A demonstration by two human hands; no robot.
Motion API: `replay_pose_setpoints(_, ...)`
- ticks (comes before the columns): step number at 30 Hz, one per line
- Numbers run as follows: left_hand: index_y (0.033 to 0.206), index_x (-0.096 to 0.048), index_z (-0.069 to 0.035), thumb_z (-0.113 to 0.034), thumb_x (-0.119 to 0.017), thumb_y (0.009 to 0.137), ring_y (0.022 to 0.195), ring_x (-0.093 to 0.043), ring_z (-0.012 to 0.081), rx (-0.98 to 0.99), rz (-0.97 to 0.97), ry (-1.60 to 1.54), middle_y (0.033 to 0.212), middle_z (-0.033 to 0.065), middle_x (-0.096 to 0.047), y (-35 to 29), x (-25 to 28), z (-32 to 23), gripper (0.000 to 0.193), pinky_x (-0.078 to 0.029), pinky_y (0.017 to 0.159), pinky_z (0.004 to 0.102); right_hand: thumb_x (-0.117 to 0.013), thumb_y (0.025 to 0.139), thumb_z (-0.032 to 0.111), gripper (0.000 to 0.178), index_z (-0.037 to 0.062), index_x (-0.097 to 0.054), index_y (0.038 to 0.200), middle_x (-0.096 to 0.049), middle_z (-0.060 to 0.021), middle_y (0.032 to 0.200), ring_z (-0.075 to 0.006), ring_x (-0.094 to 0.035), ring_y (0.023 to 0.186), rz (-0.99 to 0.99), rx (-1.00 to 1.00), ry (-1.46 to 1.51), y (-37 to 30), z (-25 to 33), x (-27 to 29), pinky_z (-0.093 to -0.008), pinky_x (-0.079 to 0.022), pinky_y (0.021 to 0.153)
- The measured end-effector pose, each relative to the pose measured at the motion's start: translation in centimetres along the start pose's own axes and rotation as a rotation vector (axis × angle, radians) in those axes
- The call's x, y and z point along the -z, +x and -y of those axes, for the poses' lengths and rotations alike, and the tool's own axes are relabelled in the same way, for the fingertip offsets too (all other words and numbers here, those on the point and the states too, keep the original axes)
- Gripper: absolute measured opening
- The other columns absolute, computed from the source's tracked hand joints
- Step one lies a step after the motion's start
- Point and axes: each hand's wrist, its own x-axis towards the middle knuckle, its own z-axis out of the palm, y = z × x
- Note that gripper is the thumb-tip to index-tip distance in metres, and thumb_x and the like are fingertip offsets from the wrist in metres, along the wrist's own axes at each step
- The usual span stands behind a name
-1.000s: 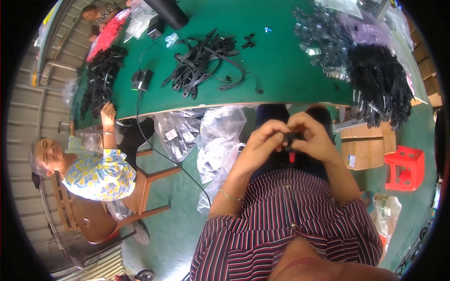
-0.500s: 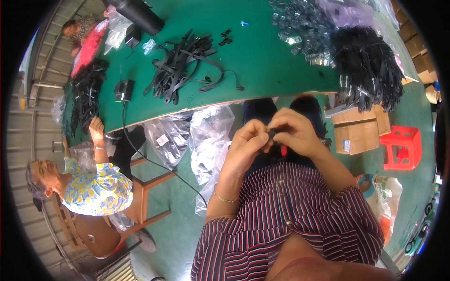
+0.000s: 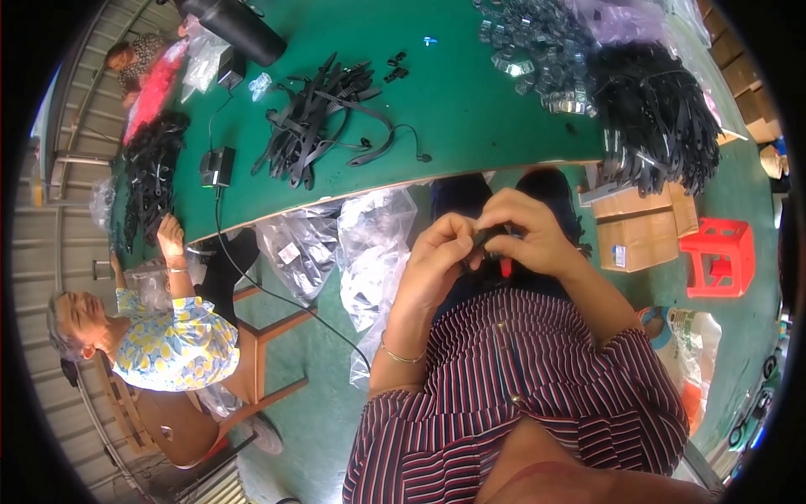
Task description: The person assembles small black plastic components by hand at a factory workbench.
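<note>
My left hand (image 3: 440,250) and my right hand (image 3: 529,232) meet in front of my striped shirt, below the table edge. Both have their fingertips pinched on a small black piece (image 3: 482,239), mostly covered by the fingers. A small red bit (image 3: 506,267) shows under the right fingers; whether it belongs to the black piece I cannot tell. On the green table (image 3: 470,109) beyond lies a loose heap of black straps (image 3: 315,126). Beside it are several tiny black parts (image 3: 395,67).
Clear plastic pieces (image 3: 537,59) and a thick bundle of black straps (image 3: 655,118) lie at the right. A black box with a cable (image 3: 217,167) sits left. Plastic bags (image 3: 369,244), cartons (image 3: 638,231) and a red stool (image 3: 719,259) stand lower. A co-worker (image 3: 172,344) sits left.
My hands stay pinched together, with only slight finger movement. The table and its contents have shifted a little left and up in the view.
</note>
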Motion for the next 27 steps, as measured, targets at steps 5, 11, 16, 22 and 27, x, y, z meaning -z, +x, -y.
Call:
replay_pose_setpoints(5, 0.078, -0.046, -0.003, -0.012, -0.056, 0.081, 0.068, -0.049, 0.0122, 0.002, 0.012, -0.036, 0.079, 0.0056, -0.052, 0.0, 0.2, 0.2, 0.013, -0.039, 0.064, 0.0224, -0.066, 0.072, 0.004, 0.022, 0.0011, -0.061, 0.093, -0.054, -0.0067, 0.087, -0.0189, -0.054, 0.081, 0.004, -0.061, 0.067, -0.1, -0.1, -0.2, -0.0272, -0.044, 0.071)
replay_pose_setpoints(11, 0.082, -0.049, -0.004, -0.011, -0.059, 0.083, 0.069, -0.051, 0.009, 0.006, -0.081, 0.05, 0.08, 0.0028, -0.054, -0.3, -0.2, -0.2, 0.012, -0.042, 0.063, 0.0197, -0.068, 0.07, 0.005, 0.023, 0.0022, -0.061, 0.092, -0.053, -0.0073, 0.087, -0.0197, -0.054, 0.081, 0.018, -0.002, -0.04, 0.3, 0.1, -0.4, -0.0278, -0.044, 0.071)
replay_pose_setpoints(16, 0.085, -0.051, -0.005, -0.005, -0.062, 0.08, 0.068, -0.053, 0.0077, -0.024, -0.086, 0.023, 0.078, 0.0006, -0.055, 0.1, 0.1, 0.9, 0.012, -0.044, 0.061, 0.0186, -0.071, 0.066, 0.008, 0.027, 0.0051, -0.062, 0.091, -0.054, -0.0076, 0.087, -0.0226, -0.054, 0.08, 0.049, 0.18, -0.317, 0.9, 0.3, 0.2, -0.0309, -0.044, 0.07)
replay_pose_setpoints(22, 0.089, -0.052, -0.005, 0.002, -0.066, 0.075, 0.073, -0.051, 0.0048, -0.227, -0.079, 0.358, 0.083, -0.001, -0.054, 0.0, -0.4, 0.6, 0.021, -0.044, 0.063, 0.0187, -0.061, 0.077, 0.008, 0.01, -0.0007, -0.055, 0.076, -0.052, -0.0081, 0.07, -0.0146, -0.05, 0.063, 0.086, -0.251, -0.182, -0.1, 1.9, 0.7, -0.0264, -0.037, 0.055)
replay_pose_setpoints(27, 0.086, -0.055, -0.001, -0.009, -0.068, 0.077, 0.064, -0.045, 0.0033, -0.174, -0.009, 0.78, 0.073, -0.0028, -0.052, -0.5, -0.8, -0.6, 0.018, -0.038, 0.055, 0.0188, -0.054, 0.082, 0.008, 0.017, -0.0018, -0.052, 0.068, -0.048, -0.0055, 0.058, -0.0119, -0.045, 0.052, 0.09, -0.198, -0.177, -0.3, 1.9, 0.5, -0.026, -0.034, 0.048)
